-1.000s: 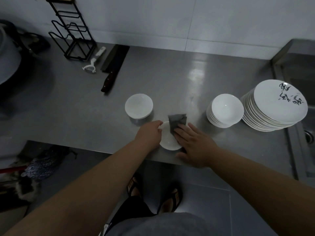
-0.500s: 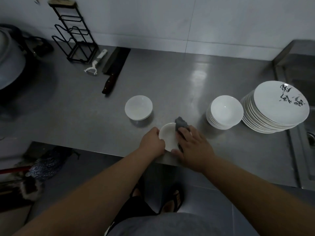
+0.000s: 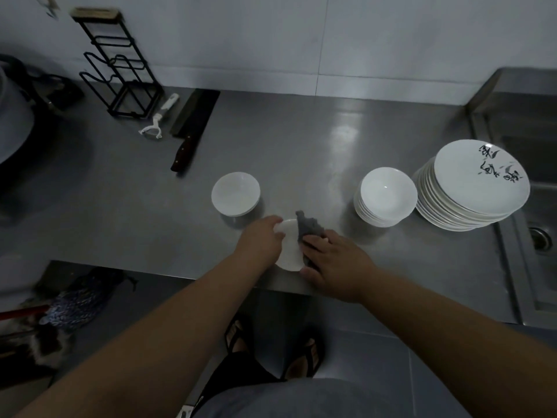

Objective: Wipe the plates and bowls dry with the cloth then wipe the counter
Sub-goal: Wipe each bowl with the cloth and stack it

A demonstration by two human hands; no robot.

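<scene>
My left hand [image 3: 261, 239] grips the left rim of a small white bowl [image 3: 290, 248] held tilted at the counter's front edge. My right hand [image 3: 334, 263] presses a grey cloth [image 3: 309, 226] against the bowl's right side, fingers curled around the cloth. Behind the hands, a short stack of white bowls [image 3: 235, 193] stands to the left. A taller stack of white bowls [image 3: 386, 196] stands to the right, beside a stack of white plates [image 3: 473, 185] with black brush marks on the top one.
The steel counter [image 3: 301, 146] runs left to right. At the back left lie a cleaver [image 3: 193, 128], a white peeler [image 3: 159, 119] and a black wire rack [image 3: 120, 70]. A sink [image 3: 536, 206] sits at the right edge. A mop head [image 3: 81, 300] lies on the floor.
The bowl has been tipped from flat to on edge between my hands. The cloth has bunched up and shifted along the bowl's right side.
</scene>
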